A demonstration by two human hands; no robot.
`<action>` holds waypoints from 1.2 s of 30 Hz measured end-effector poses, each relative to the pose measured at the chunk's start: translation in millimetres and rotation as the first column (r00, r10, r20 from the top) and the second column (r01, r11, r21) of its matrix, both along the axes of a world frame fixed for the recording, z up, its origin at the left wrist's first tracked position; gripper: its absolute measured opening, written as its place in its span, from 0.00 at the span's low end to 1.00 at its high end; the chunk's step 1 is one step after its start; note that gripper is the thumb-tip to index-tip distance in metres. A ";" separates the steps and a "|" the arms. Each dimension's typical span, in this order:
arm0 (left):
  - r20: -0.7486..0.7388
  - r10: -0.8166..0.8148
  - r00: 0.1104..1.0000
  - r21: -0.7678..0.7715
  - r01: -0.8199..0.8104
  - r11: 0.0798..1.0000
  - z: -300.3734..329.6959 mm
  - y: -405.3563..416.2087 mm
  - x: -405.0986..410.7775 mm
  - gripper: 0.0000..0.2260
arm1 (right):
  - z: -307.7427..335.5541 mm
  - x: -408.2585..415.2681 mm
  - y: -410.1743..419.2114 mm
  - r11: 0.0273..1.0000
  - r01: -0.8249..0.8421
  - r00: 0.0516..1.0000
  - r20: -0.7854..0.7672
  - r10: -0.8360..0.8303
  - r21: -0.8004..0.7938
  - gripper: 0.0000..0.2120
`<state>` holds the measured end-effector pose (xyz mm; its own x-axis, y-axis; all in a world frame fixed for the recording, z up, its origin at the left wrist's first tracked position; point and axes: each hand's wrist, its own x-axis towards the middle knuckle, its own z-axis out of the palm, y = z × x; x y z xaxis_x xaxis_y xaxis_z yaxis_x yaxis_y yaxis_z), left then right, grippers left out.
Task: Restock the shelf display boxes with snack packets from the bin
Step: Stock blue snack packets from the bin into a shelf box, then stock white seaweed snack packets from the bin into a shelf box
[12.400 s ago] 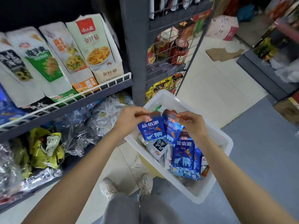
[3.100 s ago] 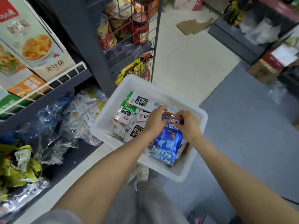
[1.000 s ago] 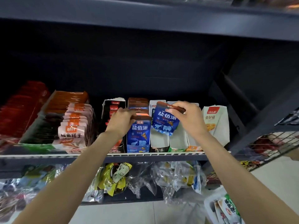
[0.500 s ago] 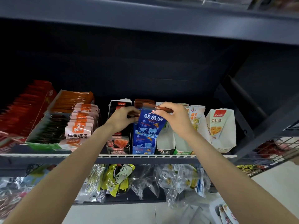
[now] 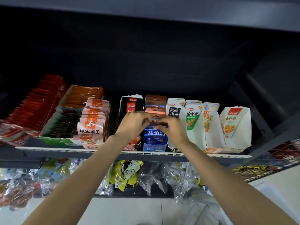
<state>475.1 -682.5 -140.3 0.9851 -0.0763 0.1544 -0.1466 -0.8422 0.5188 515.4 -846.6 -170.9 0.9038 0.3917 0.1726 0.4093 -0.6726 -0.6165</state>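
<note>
Shelf [image 5: 129, 153] of dark metal with a white wire front rail carries a row of display boxes side by side. Largest at the left are a red box [image 5: 32, 108] and a green-fronted box [image 5: 58, 127] of dark and orange packets, with pink packets [image 5: 90, 125] beside them. White boxes [image 5: 194, 125] stand at the right. Near the middle, the blue display box [image 5: 155, 142] stands upright at the front rail, between a black box [image 5: 131, 104] and a white one. Both hands meet just above it: the left hand [image 5: 134, 125] and the right hand [image 5: 174, 130] each have a grip clamped, fingers curled, on the top edge of a blue snack packet [image 5: 158, 124] sitting in that box.
</note>
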 end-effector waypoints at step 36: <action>-0.652 -0.605 0.457 0.034 0.815 0.579 -190.2 -424.0 -133.1 0.31 | -166.9 -282.1 -429.6 0.673 0.512 0.476 -0.476 -0.740 -0.534 0.39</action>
<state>342.0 -1106.6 -330.5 0.4431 -0.7246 -0.5279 -0.5678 -0.6825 0.4602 233.3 -1276.2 -337.8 0.7540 -0.4031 -0.5186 -0.5906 -0.7616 -0.2667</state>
